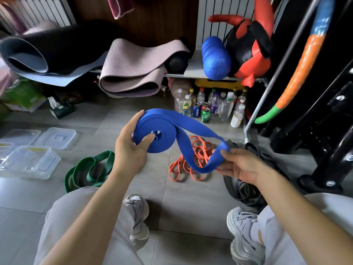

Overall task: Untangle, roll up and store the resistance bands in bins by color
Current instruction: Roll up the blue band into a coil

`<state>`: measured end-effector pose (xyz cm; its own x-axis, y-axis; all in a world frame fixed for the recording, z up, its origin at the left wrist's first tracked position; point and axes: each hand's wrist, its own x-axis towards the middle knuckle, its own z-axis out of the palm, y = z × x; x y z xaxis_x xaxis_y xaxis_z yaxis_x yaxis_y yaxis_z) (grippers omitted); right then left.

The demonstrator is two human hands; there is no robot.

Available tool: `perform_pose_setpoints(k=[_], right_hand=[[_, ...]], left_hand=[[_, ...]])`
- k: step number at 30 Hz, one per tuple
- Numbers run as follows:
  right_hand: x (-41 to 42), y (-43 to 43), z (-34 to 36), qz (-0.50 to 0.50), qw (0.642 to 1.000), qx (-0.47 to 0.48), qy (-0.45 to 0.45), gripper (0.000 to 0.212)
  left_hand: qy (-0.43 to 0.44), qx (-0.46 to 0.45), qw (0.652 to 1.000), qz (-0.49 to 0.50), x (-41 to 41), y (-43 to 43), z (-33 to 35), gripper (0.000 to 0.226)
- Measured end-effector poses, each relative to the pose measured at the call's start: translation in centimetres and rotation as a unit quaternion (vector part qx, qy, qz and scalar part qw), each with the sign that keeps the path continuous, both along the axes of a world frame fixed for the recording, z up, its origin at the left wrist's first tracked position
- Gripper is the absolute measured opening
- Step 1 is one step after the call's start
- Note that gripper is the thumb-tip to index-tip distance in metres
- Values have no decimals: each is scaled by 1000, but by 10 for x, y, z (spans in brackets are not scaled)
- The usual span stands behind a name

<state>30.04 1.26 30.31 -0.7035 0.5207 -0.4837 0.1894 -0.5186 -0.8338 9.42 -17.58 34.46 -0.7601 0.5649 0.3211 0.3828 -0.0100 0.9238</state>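
Note:
A wide blue resistance band [164, 131] is partly wound into a flat coil held above the floor. My left hand [129, 144] grips the coil, thumb on its face and fingers behind its rim. The loose tail curves down and right to my right hand [238, 165], which pinches its folded end. On the tiles below lie a thin orange band [193, 163] in a tangle, a green band [89, 169] in loose loops at the left, and black bands [242, 190] at the right. Clear plastic bins [28, 163] stand at far left, with lids [57, 137] behind them.
Bottles and cans [210, 108] crowd the floor under a low shelf [191, 74] with rolled mats [129, 73], a blue foam roller [215, 58] and a red-black bag. A black machine frame [324, 131] stands at right. My knees and shoes [244, 232] are at the bottom.

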Motion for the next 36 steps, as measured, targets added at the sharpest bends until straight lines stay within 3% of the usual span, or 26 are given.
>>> perform_pose_setpoints(k=[3,5,7,10,15,18,20,23,24,26,30,33,36], right_hand=[[5,3,3,-21,993,-46,110,52],[9,4,4,-41,989,-64,123,40],[10,4,2,-81,987,-81,115,24],[8,1,-2,-95,987,-82,101,45],[7,7,-6,-142,988,-46,33,36],[5,7,-10,-156,986,33,-59,33],[5,4,-14,-109,981,98,-128,31],[7,-4,-17,-2,944,281,-174,68],[6,-7,-14,26,929,332,-160,66],[2,-16,-10,80,934,333,-105,36],[-3,-38,-6,184,932,311,-5,51],[-5,-51,-9,190,900,389,-48,36],[-6,-51,-8,175,903,391,-37,34]], left_hand=[[-4,-26,1000,-4,-5,-7,-6,64],[11,-46,999,-5,-8,-12,-11,61],[23,-61,998,-5,-9,-16,-13,59],[32,-73,997,-3,-8,-19,-14,57],[60,-96,994,-12,-10,-23,-16,57],[93,-111,989,-40,-5,-22,-17,62],[127,-129,982,-63,-2,-22,-19,63],[157,-151,969,-115,6,-21,-24,56],[171,-163,963,-132,10,-20,-27,56],[205,-195,946,-155,19,-17,-31,59],[263,-234,913,-206,35,-12,-42,63],[264,-226,910,-228,40,-12,-45,59],[244,-214,921,-217,39,-13,-46,63]])
